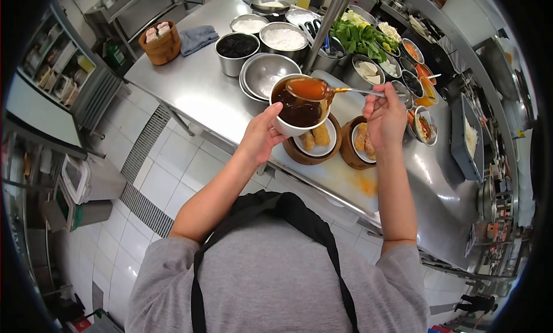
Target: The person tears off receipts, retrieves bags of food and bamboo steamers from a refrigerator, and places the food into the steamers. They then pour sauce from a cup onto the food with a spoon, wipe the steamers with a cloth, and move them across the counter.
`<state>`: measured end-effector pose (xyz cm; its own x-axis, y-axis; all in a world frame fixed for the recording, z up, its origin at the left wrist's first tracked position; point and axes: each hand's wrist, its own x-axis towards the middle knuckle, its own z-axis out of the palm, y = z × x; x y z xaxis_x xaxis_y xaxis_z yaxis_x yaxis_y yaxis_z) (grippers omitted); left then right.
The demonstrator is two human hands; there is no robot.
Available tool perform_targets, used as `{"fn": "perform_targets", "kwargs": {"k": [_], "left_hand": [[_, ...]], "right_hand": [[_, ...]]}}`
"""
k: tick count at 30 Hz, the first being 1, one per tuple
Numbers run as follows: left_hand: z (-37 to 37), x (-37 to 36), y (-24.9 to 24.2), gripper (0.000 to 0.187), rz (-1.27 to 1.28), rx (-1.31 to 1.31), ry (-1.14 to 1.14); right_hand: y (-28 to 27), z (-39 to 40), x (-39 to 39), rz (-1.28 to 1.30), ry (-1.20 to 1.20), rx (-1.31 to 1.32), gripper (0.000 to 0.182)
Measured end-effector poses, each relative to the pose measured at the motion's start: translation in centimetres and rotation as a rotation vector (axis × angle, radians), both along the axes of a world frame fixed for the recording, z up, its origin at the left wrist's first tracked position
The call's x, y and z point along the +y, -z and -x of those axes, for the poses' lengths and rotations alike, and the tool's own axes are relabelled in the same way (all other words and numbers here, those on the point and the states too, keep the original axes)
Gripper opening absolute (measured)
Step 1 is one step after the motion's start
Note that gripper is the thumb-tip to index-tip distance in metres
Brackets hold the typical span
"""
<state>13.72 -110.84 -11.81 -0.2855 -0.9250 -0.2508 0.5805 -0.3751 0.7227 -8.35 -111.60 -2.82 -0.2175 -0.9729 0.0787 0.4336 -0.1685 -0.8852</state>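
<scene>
My left hand (262, 134) grips the side of a white bowl (299, 129) filled with dark brown sauce (296, 111). Above the bowl is a metal spoon (363, 91) with reddish-brown sauce in it; my right hand (385, 117) pinches its handle. Below the bowl, a bamboo steamer (307, 159) holds a white plate with golden-brown food pieces (315, 138). A second bamboo steamer (345, 148), with similar pieces (362, 140) inside, stands beside it, partly hidden by my right hand. Both steamers rest on a white board (345, 180).
Nested metal bowls (266, 74) stand behind the white bowl, near tins of dark food (237, 46) and white powder (283, 39). Leafy greens (363, 36) and several ingredient bowls line the back right. A metal post (328, 30) rises from the table. Another steamer (160, 48) sits by a grey cloth (197, 39).
</scene>
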Motion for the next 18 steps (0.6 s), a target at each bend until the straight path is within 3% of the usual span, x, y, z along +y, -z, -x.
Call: {"fn": "perform_targets", "kwargs": {"k": [9,18], "left_hand": [[0.0,0.0,0.1,0.055,-0.013,-0.039,0.005],[1.0,0.4,-1.0,0.053,-0.029,0.000,0.046]], "right_hand": [[-5.5,0.8,-1.1,0.121,-0.081,0.129,0.026],[-5.4,0.3,-1.3,0.088,-0.101,0.124,0.026]]}}
